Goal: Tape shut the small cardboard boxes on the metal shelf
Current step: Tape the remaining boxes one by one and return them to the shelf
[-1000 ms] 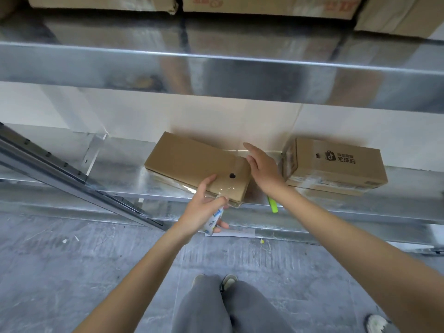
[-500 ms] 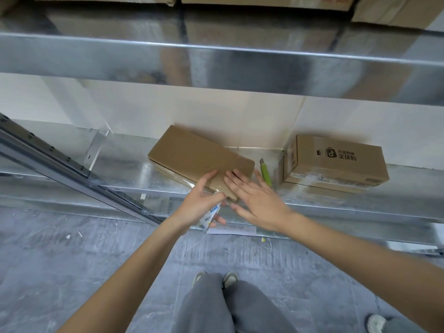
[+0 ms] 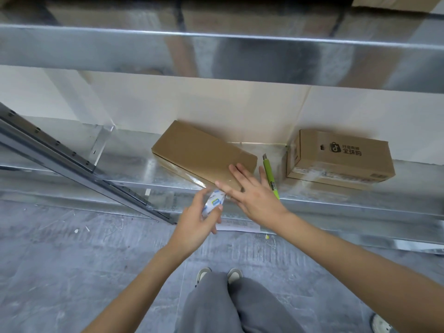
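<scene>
A flat plain cardboard box (image 3: 199, 150) lies askew on the metal shelf (image 3: 129, 169), its near corner at the shelf's front edge with clear tape across it. My right hand (image 3: 252, 195) lies flat with straight fingers on that near corner. My left hand (image 3: 197, 222) grips a roll of clear tape (image 3: 212, 204) with a white and blue label, just in front of the corner. A second box (image 3: 341, 157) with a black printed logo stands to the right on the shelf.
A green utility knife (image 3: 270, 176) lies on the shelf between the two boxes, just right of my right hand. A slanted metal rail (image 3: 72, 164) crosses at the left. A paper slip (image 3: 237, 224) lies under the shelf edge. An upper shelf beam (image 3: 216, 56) overhangs.
My right hand has slid from the box's far right end down to its near corner, uncovering the green knife. My left hand with the tape has drawn back from the box, below the shelf edge.
</scene>
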Available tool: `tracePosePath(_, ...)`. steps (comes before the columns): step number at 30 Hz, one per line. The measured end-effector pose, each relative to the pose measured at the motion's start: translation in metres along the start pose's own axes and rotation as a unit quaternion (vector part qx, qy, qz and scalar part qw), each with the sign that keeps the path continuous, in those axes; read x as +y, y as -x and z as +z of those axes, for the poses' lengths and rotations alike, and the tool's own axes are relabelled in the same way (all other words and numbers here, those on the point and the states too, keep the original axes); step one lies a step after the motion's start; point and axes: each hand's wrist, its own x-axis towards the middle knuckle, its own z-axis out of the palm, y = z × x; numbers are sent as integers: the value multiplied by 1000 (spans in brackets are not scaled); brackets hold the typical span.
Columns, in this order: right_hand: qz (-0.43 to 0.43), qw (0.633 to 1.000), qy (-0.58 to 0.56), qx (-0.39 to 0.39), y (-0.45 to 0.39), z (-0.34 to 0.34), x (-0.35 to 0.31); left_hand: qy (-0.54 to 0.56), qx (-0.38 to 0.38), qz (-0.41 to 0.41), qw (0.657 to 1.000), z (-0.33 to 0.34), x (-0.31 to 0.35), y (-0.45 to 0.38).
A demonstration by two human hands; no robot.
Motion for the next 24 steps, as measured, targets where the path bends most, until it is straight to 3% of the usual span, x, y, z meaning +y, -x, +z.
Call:
tracePosePath(3,5,1000,-1,10,0,-2,-1,10,32,15,999,9,-3,0)
tracePosePath(7,8,1000,12,9,-1,-2,-1,-95,36,41,994,15,-19,0)
tracePosePath(11,11,1000,22,11,-1,1,-2,16,9,-28,999,12,-41,-6)
tracePosePath(15,-2,1000,27,13,-4,-1,2,37,-11,-43,998,22,-46,-20)
tracePosePath(19,54,997,-5,-58,-21,-13,17,68,-4,-45,997,29,-50,-20)
tracePosePath(22,115,981,-93,-126,-31,-16,24,60,17,-49,997,27,-53,-16)
tracePosePath(24,127,977,-118,-125,-32,-16,23,34,26,-48,998,24,-56,-8)
